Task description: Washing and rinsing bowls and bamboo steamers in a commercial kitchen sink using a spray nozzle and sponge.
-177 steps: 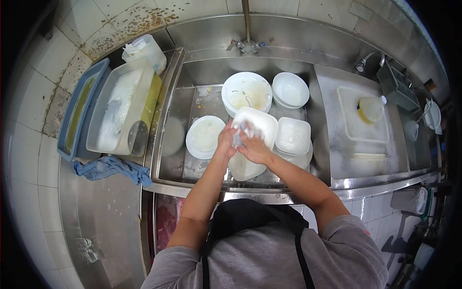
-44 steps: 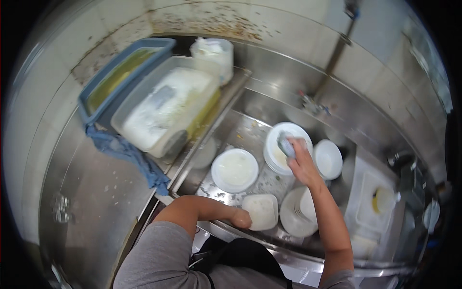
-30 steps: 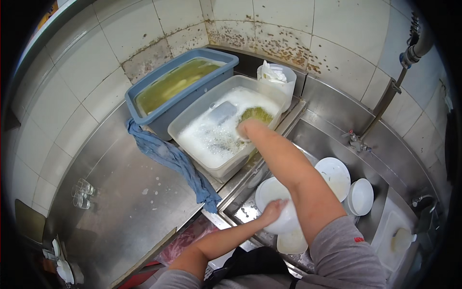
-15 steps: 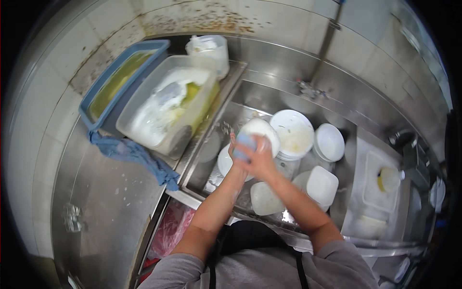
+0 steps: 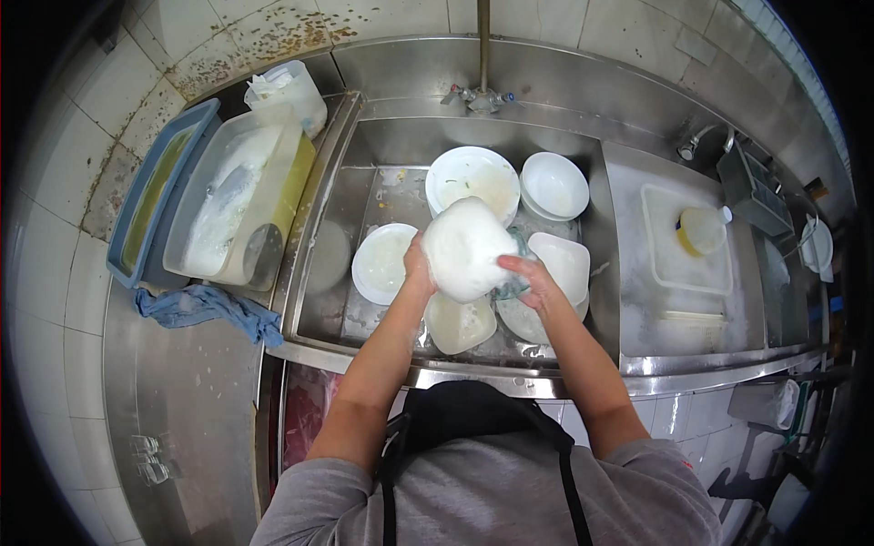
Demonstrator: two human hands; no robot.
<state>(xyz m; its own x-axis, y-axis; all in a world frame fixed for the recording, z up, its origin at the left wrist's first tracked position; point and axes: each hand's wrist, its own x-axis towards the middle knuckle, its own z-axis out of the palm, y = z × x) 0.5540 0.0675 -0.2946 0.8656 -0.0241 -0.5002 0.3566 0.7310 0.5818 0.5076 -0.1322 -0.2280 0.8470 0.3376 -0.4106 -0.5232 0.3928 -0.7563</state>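
Soapy white dish (image 5: pixel 462 248), held above the sink (image 5: pixel 583 146): left hand (image 5: pixel 418 266) grasping its left rim, right hand (image 5: pixel 535 280) clenched on a green sponge (image 5: pixel 510 284) against its right side.

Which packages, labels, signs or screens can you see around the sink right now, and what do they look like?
No signs or screens show.
Plastic tub: back left corner beside the sink, translucent white, crumpled white stuff inside.
Bottle: lying in the white tray right of the sink, yellowish with white cap.
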